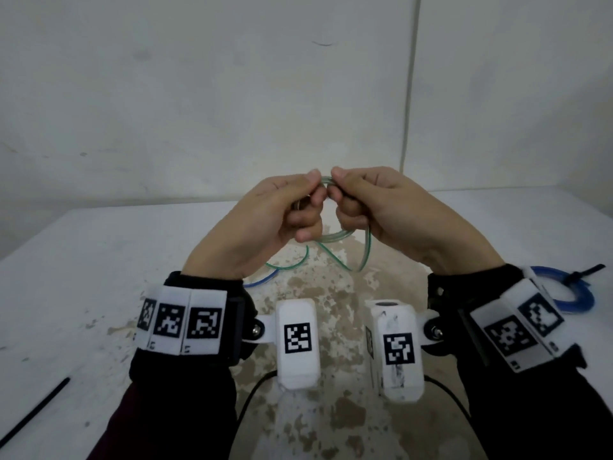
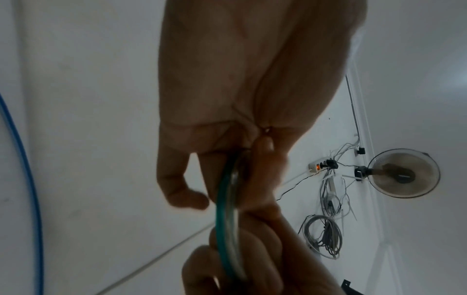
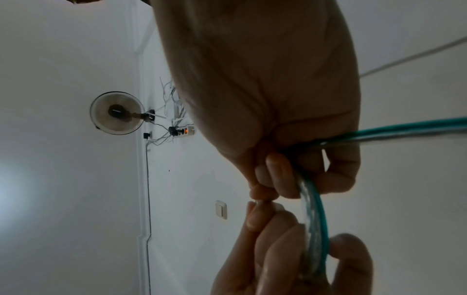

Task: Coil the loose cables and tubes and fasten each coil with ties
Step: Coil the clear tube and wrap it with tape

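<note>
Your left hand [image 1: 265,214] and right hand [image 1: 384,207] are both curled tight on the top of the green tube [image 1: 335,234] coil, thumbs almost meeting, loops hanging just below your fingers with a loose tail trailing on the tabletop [image 1: 99,260] beneath your left wrist. Looks like you're mid-coil, gathering turns, no tie on it yet as far as I can see. Next: pull the tail in, then pinch the bundle one-handed to reach the black tie [image 1: 33,410] lying outside your left forearm; the blue coil [image 1: 564,293] by your right wrist already looks tied.
</note>
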A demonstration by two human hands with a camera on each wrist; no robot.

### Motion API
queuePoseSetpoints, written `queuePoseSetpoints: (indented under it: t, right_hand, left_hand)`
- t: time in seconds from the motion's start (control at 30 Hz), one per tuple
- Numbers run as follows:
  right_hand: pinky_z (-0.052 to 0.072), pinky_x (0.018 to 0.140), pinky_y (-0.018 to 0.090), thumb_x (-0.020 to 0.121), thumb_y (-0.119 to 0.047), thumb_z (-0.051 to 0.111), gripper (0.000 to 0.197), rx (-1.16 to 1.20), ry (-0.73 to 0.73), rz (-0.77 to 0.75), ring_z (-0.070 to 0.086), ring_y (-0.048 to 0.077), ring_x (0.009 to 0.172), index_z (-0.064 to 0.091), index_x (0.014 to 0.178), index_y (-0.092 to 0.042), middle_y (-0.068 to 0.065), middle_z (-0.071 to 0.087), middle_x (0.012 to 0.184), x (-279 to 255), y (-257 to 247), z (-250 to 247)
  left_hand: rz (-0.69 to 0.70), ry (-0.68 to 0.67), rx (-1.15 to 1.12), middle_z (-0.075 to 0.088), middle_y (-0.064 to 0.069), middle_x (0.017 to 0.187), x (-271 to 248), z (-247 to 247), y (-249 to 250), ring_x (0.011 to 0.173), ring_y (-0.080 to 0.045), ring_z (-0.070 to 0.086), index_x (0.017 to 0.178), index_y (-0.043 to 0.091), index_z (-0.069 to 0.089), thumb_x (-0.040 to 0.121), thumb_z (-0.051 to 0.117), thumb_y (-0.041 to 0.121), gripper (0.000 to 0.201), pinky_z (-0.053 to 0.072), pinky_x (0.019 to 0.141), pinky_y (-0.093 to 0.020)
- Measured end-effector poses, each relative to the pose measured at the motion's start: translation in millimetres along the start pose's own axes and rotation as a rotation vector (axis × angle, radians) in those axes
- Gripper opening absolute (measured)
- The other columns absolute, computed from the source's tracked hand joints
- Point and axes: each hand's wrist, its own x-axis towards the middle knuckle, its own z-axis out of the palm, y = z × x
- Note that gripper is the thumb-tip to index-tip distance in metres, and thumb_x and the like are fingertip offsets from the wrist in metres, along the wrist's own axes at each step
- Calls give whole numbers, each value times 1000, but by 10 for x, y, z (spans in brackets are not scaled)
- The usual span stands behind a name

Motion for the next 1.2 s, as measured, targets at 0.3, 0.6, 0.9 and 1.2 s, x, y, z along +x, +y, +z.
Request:
queuePoseSetpoints:
  t: [0.3, 0.6, 0.9, 1.2]
  right_hand:
    - [56, 74, 28, 100, -17, 41, 28, 26, -26, 55, 64, 13, 81, 68, 98, -10, 4, 68, 92, -30, 43, -82]
    - [50, 63, 25, 94, -32, 44, 31, 106, -177, 81, 54, 15, 71, 65, 111, -16, 5, 65, 85, -49, 2, 9]
    - [36, 68, 31, 98, -36, 45, 36, -1014, 308, 363, 55, 27, 79, 73, 83, -17, 10, 59, 77, 4, 258, -535]
    - [43, 99, 31, 62, -65, 70, 69, -769, 55, 135, 56, 4, 112, 54, 123, -36, -16, 60, 119, -244, -110, -589]
  left_hand:
    - [345, 299, -165, 26, 7, 57, 56, -42, 32, 49, -8, 15, 69, 13, 39, 104, 30, 20, 37, 15, 48, -21]
    - [445, 331, -294, 22, 10, 51, 50, -40, 70, 45, -5, 16, 70, 14, 38, 105, 25, 24, 38, 25, 48, -17]
    - [512, 343, -264, 18, 9, 55, 14, -63, 110, 48, -7, 12, 70, 13, 38, 105, 24, 22, 38, 16, 46, -18]
    - [375, 296, -10, 25, 11, 55, 20, -11, 79, 47, -5, 17, 69, 14, 37, 105, 29, 19, 37, 19, 45, -16]
